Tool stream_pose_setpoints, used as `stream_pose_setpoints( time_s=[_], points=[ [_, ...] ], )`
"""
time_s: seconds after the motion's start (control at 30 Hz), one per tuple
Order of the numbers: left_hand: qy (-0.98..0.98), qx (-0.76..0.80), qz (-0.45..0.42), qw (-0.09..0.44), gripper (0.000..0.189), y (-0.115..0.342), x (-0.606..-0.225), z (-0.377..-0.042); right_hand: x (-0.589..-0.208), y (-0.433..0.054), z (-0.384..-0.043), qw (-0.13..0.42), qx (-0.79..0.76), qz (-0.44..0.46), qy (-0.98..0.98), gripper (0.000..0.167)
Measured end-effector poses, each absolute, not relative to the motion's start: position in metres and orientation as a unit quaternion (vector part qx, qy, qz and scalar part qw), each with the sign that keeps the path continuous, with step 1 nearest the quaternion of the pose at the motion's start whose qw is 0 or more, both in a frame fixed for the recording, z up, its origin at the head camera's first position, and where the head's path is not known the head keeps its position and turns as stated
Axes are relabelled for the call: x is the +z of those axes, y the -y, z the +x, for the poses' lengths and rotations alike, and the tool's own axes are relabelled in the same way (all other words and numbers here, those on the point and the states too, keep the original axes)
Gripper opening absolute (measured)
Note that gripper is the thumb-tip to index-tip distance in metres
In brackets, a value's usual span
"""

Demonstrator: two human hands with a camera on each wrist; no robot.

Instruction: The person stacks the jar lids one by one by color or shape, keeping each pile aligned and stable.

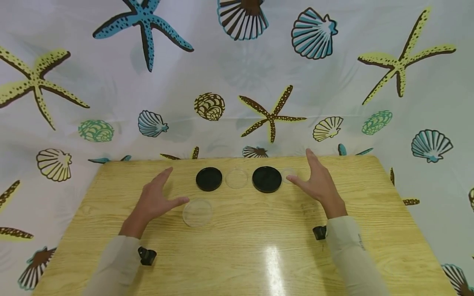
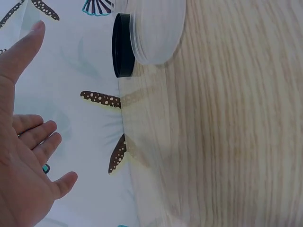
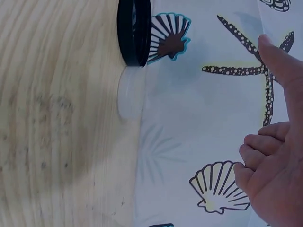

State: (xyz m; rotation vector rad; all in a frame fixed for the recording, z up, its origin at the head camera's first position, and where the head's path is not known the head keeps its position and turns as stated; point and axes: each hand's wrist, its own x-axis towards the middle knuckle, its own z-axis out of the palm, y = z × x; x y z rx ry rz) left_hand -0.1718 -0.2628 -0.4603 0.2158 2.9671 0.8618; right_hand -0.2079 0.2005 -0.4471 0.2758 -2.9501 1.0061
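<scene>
Two round black lids stand in a row at the table's back: a smaller one [image 1: 209,179] and a larger one [image 1: 266,179]. Between them lies a clear round lid [image 1: 236,179]. A small clear lid [image 1: 287,174] sits right of the larger black one, and a wide clear lid [image 1: 197,212] lies nearer the front. My left hand [image 1: 157,197] hovers left of the wide clear lid, thumb spread, holding nothing. Near the small clear lid, my right hand [image 1: 318,181] is raised with its thumb apart from the fingers. It holds nothing either.
The wooden table [image 1: 237,255] meets a white curtain [image 1: 177,90] printed with starfish and shells along its back edge. A small black device [image 1: 147,255] is at the left wrist, and another black device [image 1: 319,232] at the right.
</scene>
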Motion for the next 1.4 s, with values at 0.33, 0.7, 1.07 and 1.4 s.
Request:
stream_pose_setpoints(
  time_s=[0.33,0.7,1.07,1.4],
  points=[
    [-0.953,0.289,0.089,0.024,0.106,0.257,-0.454,-0.169,-0.442,-0.172,-0.207,-0.01,0.348,0.108,0.931,0.103],
    [-0.949,0.302,0.085,0.041,0.105,0.259,-0.462,-0.163,-0.446,-0.128,-0.201,-0.018,0.374,0.14,0.917,0.097],
    [-0.947,0.302,0.08,0.072,0.104,0.264,-0.471,-0.158,-0.461,-0.092,-0.196,-0.052,0.376,0.17,0.909,0.096],
    [-0.943,0.307,0.085,0.099,0.102,0.263,-0.48,-0.157,-0.482,-0.069,-0.189,-0.088,0.383,0.185,0.901,0.095]
  ],
)
